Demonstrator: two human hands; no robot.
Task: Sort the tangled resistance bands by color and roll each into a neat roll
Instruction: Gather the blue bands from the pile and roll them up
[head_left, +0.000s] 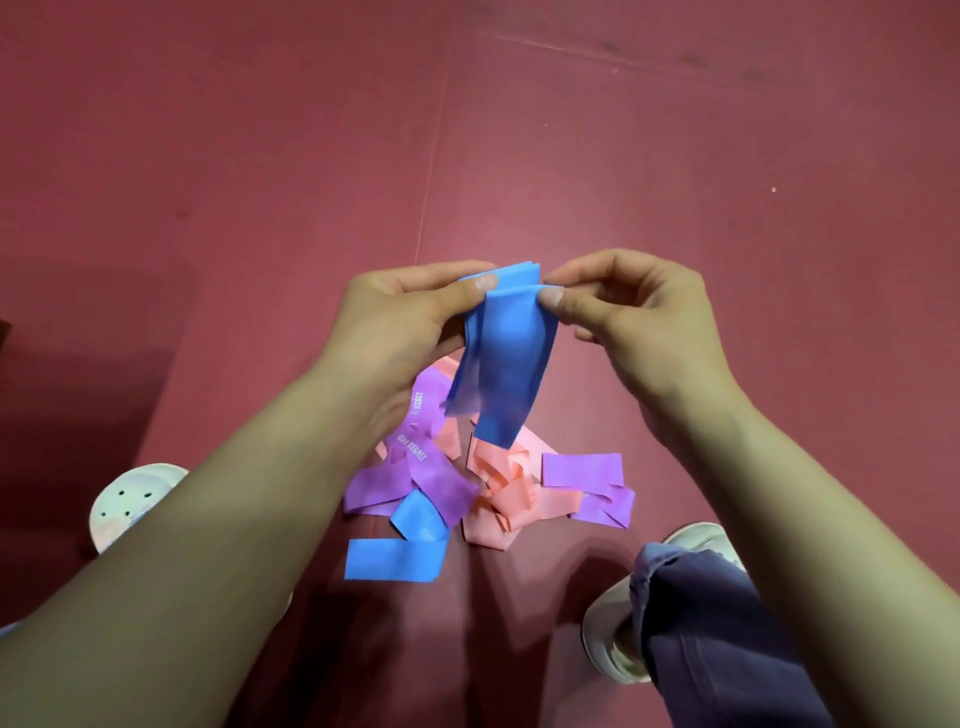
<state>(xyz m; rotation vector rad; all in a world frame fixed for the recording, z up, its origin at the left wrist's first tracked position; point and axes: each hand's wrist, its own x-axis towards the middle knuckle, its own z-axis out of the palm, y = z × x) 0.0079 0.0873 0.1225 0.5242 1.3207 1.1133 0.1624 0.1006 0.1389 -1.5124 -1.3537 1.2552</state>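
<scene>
I hold a blue resistance band (511, 353) up over the floor. Its top end is folded into a small flat wad, and the rest hangs down loose. My left hand (410, 322) pinches the wad from the left and my right hand (623, 312) pinches it from the right, thumbs on the near face. Below lies a tangled pile: purple bands (415, 478) with white print at the left, pink bands (506, 499) in the middle, another purple band (587, 473) at the right, and a second blue band (400, 556) at the near edge.
Dark red floor mat (675, 182) all around, with a seam (431, 171) running away from the pile. A white perforated clog (130, 504) is at the left. A white shoe (623, 623) and a dark blue trouser leg (717, 639) are at the lower right.
</scene>
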